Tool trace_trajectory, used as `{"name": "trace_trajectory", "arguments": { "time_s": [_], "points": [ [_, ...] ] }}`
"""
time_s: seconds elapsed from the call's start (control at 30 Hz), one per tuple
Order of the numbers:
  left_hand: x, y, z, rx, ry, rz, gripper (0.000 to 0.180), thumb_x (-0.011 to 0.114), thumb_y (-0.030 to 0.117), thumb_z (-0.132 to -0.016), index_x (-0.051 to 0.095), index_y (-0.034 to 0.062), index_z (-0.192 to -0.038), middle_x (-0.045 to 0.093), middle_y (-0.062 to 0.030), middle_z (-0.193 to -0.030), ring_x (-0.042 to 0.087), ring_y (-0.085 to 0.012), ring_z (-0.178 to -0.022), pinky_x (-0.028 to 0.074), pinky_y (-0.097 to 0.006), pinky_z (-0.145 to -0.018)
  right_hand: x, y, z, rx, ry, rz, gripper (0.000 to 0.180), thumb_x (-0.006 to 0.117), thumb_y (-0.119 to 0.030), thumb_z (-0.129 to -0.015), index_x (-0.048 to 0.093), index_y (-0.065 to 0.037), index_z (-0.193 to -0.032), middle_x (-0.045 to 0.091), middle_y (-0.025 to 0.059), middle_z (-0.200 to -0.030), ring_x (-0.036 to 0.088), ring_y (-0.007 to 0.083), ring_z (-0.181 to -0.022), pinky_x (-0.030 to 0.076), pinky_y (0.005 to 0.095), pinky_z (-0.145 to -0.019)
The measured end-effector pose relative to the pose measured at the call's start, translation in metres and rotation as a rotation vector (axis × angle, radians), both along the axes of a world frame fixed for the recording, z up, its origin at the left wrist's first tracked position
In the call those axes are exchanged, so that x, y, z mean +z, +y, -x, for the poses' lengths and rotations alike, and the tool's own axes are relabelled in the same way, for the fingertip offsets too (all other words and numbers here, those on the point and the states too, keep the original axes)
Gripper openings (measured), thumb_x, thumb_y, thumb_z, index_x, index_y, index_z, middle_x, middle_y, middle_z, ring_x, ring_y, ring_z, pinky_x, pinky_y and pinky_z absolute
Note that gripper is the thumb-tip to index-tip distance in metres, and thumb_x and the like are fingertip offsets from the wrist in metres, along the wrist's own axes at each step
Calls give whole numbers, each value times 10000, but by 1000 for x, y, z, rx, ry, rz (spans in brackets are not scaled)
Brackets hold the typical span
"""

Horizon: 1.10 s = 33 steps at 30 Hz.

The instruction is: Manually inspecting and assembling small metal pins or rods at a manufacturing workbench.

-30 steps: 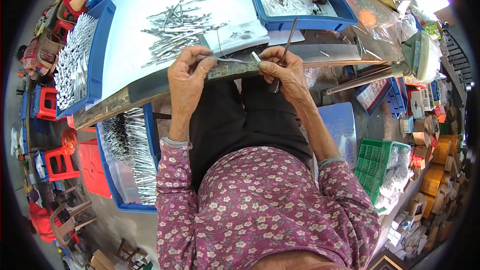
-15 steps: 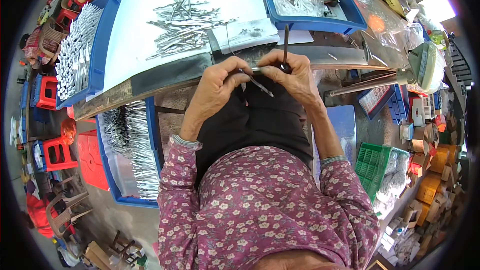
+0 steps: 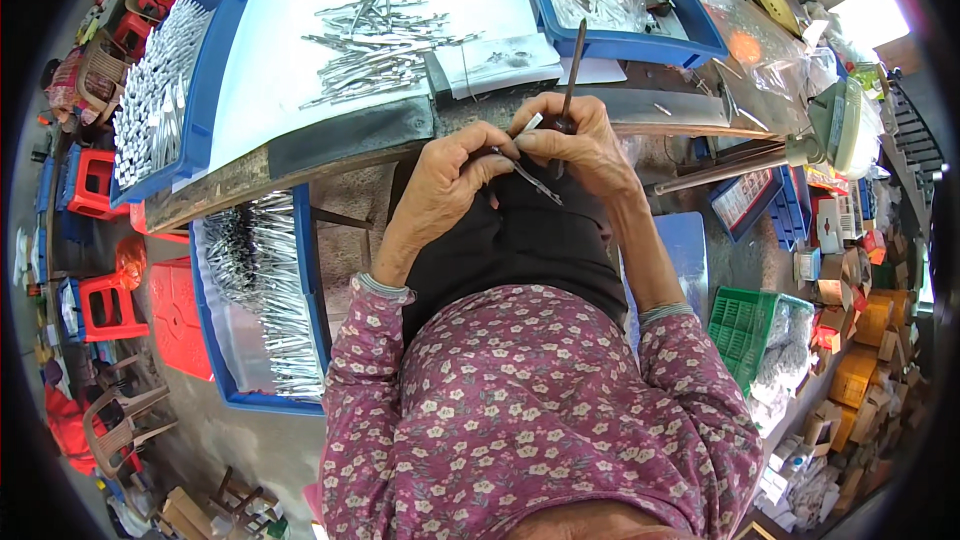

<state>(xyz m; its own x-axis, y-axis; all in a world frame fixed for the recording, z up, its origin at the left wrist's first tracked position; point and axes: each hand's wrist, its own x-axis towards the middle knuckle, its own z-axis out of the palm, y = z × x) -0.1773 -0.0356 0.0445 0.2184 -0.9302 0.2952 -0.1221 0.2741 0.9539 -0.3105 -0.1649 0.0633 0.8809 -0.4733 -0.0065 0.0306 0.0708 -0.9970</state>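
Both of my hands have drawn closer together since the earlier frame, and the small metal piece [image 3: 528,178] now sits pinched between them instead of lying out along the counter edge [image 3: 300,155]. My left hand [image 3: 445,180] is closed, thumb and forefinger gripping the near end of the metal piece. My right hand [image 3: 580,145] is closed too: its fingertips meet the left ones on the piece, and it holds a dark thin tool [image 3: 572,65] that stands nearly upright, its shaft rising past the counter edge (the lower end is hidden in my fist). The metal piece is slim, silvery and slanted, over my dark apron [image 3: 520,240], just below the counter edge.

On the counter, a white sheet [image 3: 300,0] carries a loose heap of metal pieces [image 3: 375,40]. A blue tray [image 3: 160,100] at my left holds more of them in rows. A second blue tray [image 3: 265,280] below the counter, beside my left forearm, is also filled with them. A green basket [image 3: 745,325] sits near my right elbow.
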Motion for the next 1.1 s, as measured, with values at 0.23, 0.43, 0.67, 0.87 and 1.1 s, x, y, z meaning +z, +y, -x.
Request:
{"name": "trace_trajectory", "arguments": {
  "time_s": [0.23,0.43,0.67,0.87,1.1],
  "points": [
    [2,1,2,43,52,-40,67,567,22,-836,580,-12,-892,573,-11,-736,538,-64,-607,455,-193,-501,-16,-1,-6,-62,-121,-22,119,667,-104,-772,616,-14,-832,554,-18,-647,496,34,-562,366,156,-489],
    [-4,1,-6,187,76,-49,76,571,6,-823,593,-6,-895,584,6,-754,517,-46,-687,410,-178,-613,-9,1,-1,-187,-5,364,154,668,-151,-797,619,-21,-863,515,-53,-624,427,26,-551,325,182,-486],
    [-6,-5,-11,206,157,18,95,529,24,-860,576,-19,-930,607,-32,-800,582,-84,-750,468,-205,-694,5,13,2,-100,-24,753,261,646,-64,-762,586,-16,-1012,581,100,-762,553,226,-643,440,309,-610],
    [-2,-6,-8,140,213,25,105,538,46,-867,577,-23,-937,612,-30,-809,584,-78,-751,469,-199,-688,11,17,9,-164,-66,893,256,673,0,-692,565,-40,-921,576,88,-751,577,248,-646,442,317,-557],
    [-4,-7,-9,64,305,76,145,575,75,-853,585,-27,-956,616,-59,-842,590,-107,-743,471,-210,-690,15,18,13,-192,-152,1175,289,678,12,-647,576,-72,-904,521,57,-678,556,234,-603,420,337,-512]
  ]
}}
